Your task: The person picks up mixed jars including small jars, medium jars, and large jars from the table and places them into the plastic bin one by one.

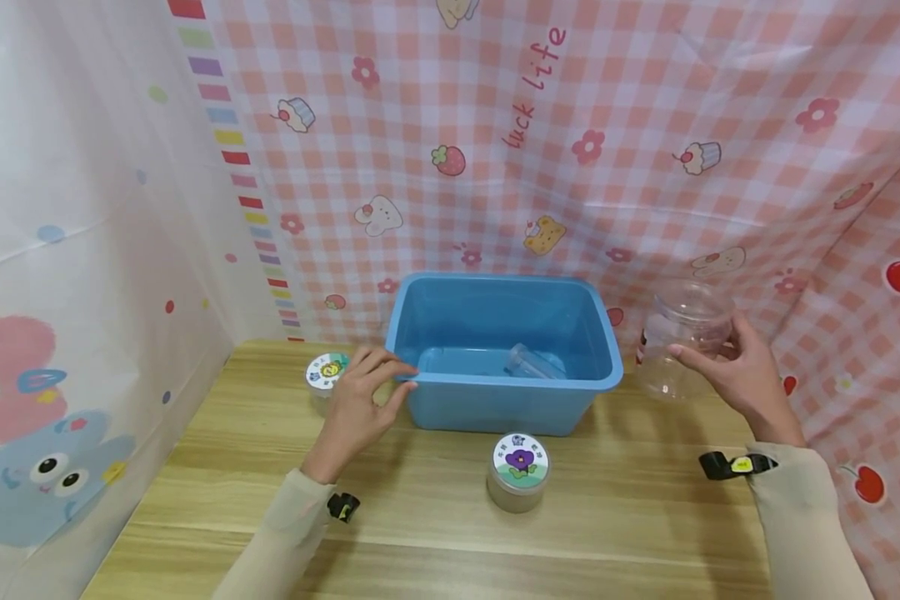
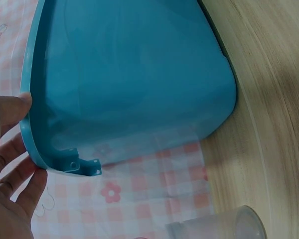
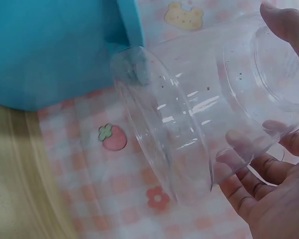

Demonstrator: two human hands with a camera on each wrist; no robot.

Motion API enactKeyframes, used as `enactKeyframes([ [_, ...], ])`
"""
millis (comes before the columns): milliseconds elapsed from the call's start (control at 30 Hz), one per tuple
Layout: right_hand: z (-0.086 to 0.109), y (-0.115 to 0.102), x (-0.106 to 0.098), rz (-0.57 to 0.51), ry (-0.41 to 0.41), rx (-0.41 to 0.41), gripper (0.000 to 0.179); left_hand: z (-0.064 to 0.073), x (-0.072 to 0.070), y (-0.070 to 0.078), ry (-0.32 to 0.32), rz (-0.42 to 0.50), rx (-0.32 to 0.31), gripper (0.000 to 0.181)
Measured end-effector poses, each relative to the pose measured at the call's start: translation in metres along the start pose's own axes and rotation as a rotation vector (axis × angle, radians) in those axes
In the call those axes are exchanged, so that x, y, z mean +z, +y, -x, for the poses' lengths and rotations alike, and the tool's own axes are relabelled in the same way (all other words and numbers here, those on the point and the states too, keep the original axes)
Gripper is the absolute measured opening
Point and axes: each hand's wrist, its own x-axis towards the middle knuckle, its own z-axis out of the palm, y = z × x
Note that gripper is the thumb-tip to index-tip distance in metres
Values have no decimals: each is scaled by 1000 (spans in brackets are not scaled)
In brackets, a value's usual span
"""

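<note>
At the front left corner of a blue plastic bin (image 1: pixel 487 408), my left hand (image 1: pixel 360 408) pinches the rim, thumb on one side and fingers on the other in the left wrist view. My right hand (image 1: pixel 746 379) grips a large clear plastic jar (image 1: pixel 667 367) to the right of the bin. The jar is see-through, with the thumb and fingers round its side in the right wrist view (image 3: pixel 199 104). Inside the bin, a small clear tube-like container (image 1: pixel 528 363) lies on its side.
A round tub with a purple flower lid (image 1: pixel 519 472) stands in front of the bin. Another round tub with a sun-patterned lid (image 1: pixel 326 371) is left of the bin, partly hidden by my left hand. A checked curtain (image 1: pixel 495 167) hangs behind the wooden table (image 1: pixel 420 517).
</note>
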Motion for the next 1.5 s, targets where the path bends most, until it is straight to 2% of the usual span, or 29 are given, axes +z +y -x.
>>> enactKeyframes([
  [200,0,-19,-1,26,3,13,76,0,-1,2,5,1,0,11],
  [433,-5,-43,0,45,-7,-10,80,-1,0,2,23,2,22,12],
  [667,-15,-65,2,75,-88,0,83,0,1,0,21,-3,20,12],
  [933,-25,-90,17,99,-157,-43,86,0,2,0,25,7,25,13],
  [1167,-35,-105,35,177,-211,-61,85,0,2,-1,25,4,16,13],
  [1333,-41,-110,47,176,-253,-50,99,0,3,-1,41,6,31,14],
  [1500,-43,-114,59,196,-301,-40,105,0,4,-2,59,11,49,16],
])
